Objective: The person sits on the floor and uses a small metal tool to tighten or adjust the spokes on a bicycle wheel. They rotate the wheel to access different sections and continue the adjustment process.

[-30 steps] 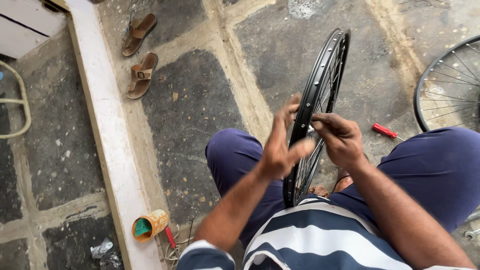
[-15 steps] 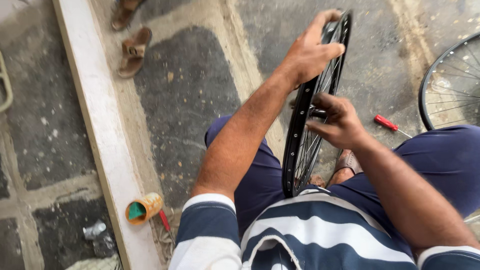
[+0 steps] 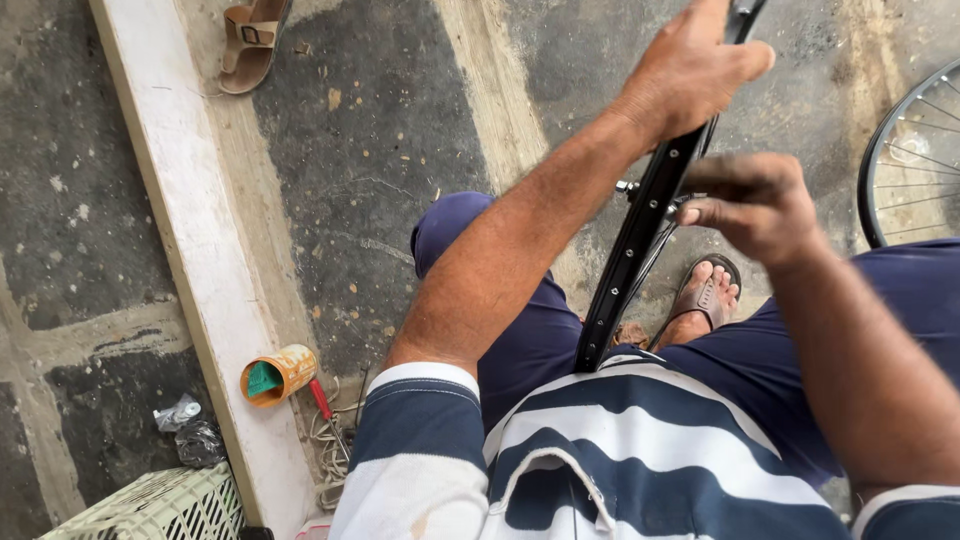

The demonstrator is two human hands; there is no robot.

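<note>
A black bicycle wheel rim [image 3: 640, 240] stands upright between my knees, its lower edge against my striped shirt. My left hand [image 3: 690, 70] grips the rim's top edge near the frame's upper border. My right hand [image 3: 755, 205] is beside the rim at the hub and spokes, fingers curled; it is blurred and what it holds is hidden. My sandalled foot [image 3: 705, 300] rests on the stone floor below that hand.
A second spoked wheel [image 3: 915, 160] lies on the floor at the right. A rusty tin can [image 3: 278, 374], a red-handled tool [image 3: 322, 400] and cord sit by a pale concrete curb [image 3: 190, 250]. A sandal [image 3: 250, 42] lies far left; a pale crate [image 3: 150, 505] sits bottom left.
My left hand climbed from the rim's middle to its top edge. The view moved closer and lower, so the rim's top and one sandal left the frame.
</note>
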